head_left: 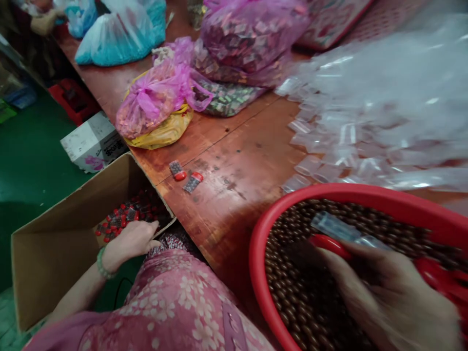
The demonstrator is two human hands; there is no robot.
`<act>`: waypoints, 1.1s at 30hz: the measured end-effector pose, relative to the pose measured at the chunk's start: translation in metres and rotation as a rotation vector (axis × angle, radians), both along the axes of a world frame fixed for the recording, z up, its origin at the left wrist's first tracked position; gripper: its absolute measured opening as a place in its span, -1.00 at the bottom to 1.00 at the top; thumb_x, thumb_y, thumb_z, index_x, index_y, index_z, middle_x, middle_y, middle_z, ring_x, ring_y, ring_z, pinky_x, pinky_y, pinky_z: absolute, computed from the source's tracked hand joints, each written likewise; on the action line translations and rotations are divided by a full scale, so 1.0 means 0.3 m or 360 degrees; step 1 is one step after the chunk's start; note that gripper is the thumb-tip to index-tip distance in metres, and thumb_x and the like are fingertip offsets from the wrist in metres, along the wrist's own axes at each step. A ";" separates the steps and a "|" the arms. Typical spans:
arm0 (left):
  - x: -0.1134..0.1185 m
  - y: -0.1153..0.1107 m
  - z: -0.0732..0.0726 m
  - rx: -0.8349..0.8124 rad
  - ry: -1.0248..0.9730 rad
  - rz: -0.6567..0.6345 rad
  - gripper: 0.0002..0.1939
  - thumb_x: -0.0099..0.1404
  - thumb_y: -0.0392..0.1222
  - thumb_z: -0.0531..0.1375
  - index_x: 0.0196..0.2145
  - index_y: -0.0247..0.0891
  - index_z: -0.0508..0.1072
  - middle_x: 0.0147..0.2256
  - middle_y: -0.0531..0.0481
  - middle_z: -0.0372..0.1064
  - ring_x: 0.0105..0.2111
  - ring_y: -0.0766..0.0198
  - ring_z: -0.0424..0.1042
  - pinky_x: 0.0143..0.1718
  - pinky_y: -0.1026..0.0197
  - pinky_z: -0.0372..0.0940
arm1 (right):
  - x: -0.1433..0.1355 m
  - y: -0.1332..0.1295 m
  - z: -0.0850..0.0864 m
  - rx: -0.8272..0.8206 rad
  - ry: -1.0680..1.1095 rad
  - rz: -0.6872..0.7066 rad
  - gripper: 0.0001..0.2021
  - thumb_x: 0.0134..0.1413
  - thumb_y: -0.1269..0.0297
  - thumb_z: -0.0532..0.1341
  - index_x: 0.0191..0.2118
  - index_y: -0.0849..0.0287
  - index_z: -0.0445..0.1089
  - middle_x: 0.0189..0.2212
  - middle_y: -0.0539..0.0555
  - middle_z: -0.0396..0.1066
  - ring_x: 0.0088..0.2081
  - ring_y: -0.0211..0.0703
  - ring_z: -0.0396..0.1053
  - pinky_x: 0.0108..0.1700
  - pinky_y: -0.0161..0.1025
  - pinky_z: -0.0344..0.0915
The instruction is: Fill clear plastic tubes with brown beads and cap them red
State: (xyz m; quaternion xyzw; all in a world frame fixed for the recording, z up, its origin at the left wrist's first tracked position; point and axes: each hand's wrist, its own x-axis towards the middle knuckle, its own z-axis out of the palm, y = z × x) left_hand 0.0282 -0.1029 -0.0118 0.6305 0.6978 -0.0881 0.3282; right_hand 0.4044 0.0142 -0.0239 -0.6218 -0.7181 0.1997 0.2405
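My left hand point(133, 240), wearing a green bead bracelet point(104, 263), is at the near rim of a cardboard box point(54, 234). Its fingers and thumb appear closed over that edge. Inside the box lie many small red-capped containers point(122, 217) with dark contents. Slightly blurred, my right hand point(395, 292) pinches a red cap point(331, 244) above a red basin point(258, 258) full of shiny brown beads point(292, 287). Just beyond those fingers, a clear plastic tube point(334, 226) lies on the beads. More red caps point(438, 275) show behind the right hand.
Two filled containers point(186, 178) lie on the reddish table point(226, 214). A heap of clear tubes point(365, 117) covers its right side. Pink bags point(252, 34), a yellow bag point(164, 131) and a blue-filled bag point(124, 39) stand farther back. Another person's hand point(46, 22) shows top left.
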 end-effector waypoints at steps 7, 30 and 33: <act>0.180 0.206 0.105 0.0730 -0.0625 -0.0086 -0.57 0.33 0.03 0.13 0.01 -0.31 0.45 -0.16 -0.15 0.54 -0.19 0.14 0.52 -0.11 0.15 0.37 | -0.064 0.023 0.059 -0.0195 0.0874 -0.0116 -0.71 -0.02 0.00 0.32 -0.27 0.09 0.40 -0.39 0.04 0.51 -0.38 -0.12 0.46 -0.28 -0.16 0.39; 0.684 0.504 0.062 -0.0614 -0.2350 0.0464 -0.64 0.17 -0.02 0.29 -0.21 -0.36 0.40 -0.38 -0.01 0.45 -0.44 0.33 0.46 -0.28 0.24 0.39 | -0.062 -0.004 0.101 0.0488 -0.0131 0.0168 -0.37 0.03 0.06 0.31 0.10 0.33 0.12 -0.12 0.34 0.37 -0.15 0.14 0.40 -0.15 0.03 0.40; 0.695 0.508 0.070 -0.0542 -0.2343 0.0444 -0.66 0.17 -0.03 0.30 -0.24 -0.36 0.43 -0.36 -0.02 0.47 -0.39 0.32 0.47 -0.25 0.25 0.37 | -0.068 0.006 0.093 0.0597 -0.0241 0.0127 -0.53 0.04 0.22 0.24 0.02 0.33 0.16 -0.21 0.31 0.37 -0.24 0.10 0.36 -0.24 -0.01 0.39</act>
